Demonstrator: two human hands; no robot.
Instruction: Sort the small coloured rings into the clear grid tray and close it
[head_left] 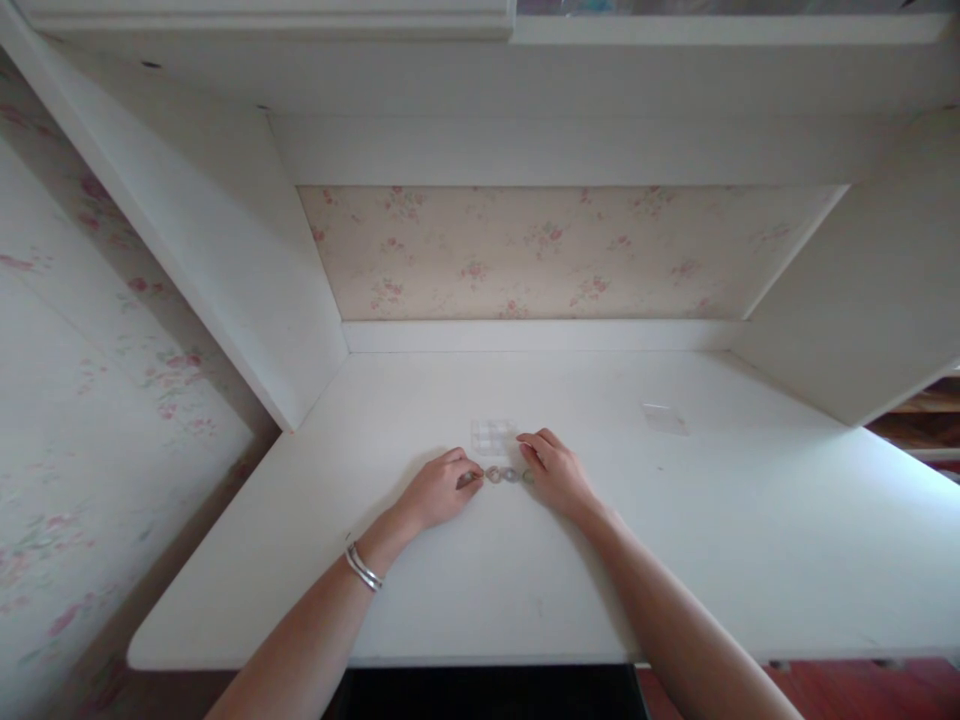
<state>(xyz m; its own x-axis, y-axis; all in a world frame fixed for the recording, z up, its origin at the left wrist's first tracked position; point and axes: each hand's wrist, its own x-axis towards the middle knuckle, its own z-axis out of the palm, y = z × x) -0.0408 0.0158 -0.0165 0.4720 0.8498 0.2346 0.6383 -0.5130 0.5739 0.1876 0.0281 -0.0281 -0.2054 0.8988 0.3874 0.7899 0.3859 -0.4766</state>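
In the head view, a short row of small, pale ring-like beads [501,475] lies on the white desk top [675,560], near its middle. The left hand [439,490] rests at the row's nine o'clock end, fingers curled narrow and pinching the endmost bead; a silver bangle [364,568] circles its wrist. The right hand [553,470] sits at the three o'clock end, fingertips bent down onto the last bead. A small clear plastic compartment box [493,436] lies just beyond the row at twelve o'clock. A clear flat lid [665,418] lies well apart at two o'clock.
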